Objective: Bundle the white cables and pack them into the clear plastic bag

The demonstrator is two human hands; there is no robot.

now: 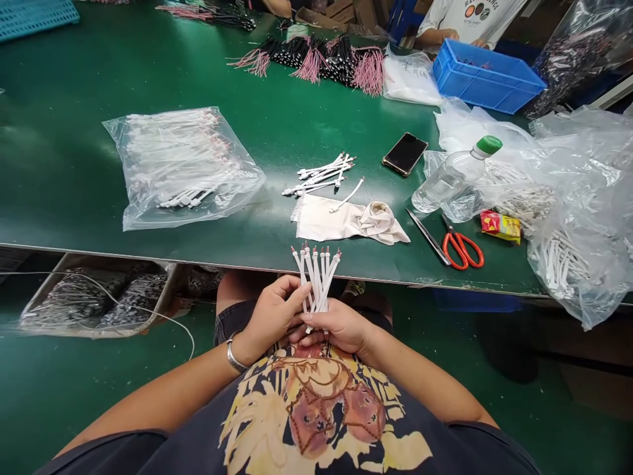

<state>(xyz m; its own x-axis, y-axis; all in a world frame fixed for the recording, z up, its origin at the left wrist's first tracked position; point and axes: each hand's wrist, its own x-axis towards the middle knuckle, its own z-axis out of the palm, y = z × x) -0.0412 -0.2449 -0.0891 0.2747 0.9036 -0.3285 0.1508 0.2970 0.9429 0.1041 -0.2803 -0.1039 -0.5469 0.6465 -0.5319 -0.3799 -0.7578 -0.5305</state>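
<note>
Above my lap, in front of the table's near edge, both hands grip a fanned bunch of short white cables [316, 274] with reddish wire ends pointing up. My left hand [279, 307] pinches the bunch from the left, thumb across it. Around its lower end my right hand [341, 324] is closed, thumb on the front. Just beyond lies a folded cream cloth [326, 221] with one white cable [351, 194] across it. Behind the cloth is a loose pile of similar white cables [321, 175].
On the green table [198, 79] are a clear bag of white cables [168, 158], a phone [404, 154], a tilted bottle [450, 178], tweezers [428, 237], red-handled scissors [462, 251] and a blue bin [487, 82]. Black-and-pink wire bundles [316, 59] lie farther back. A person [465, 26] is across the table.
</note>
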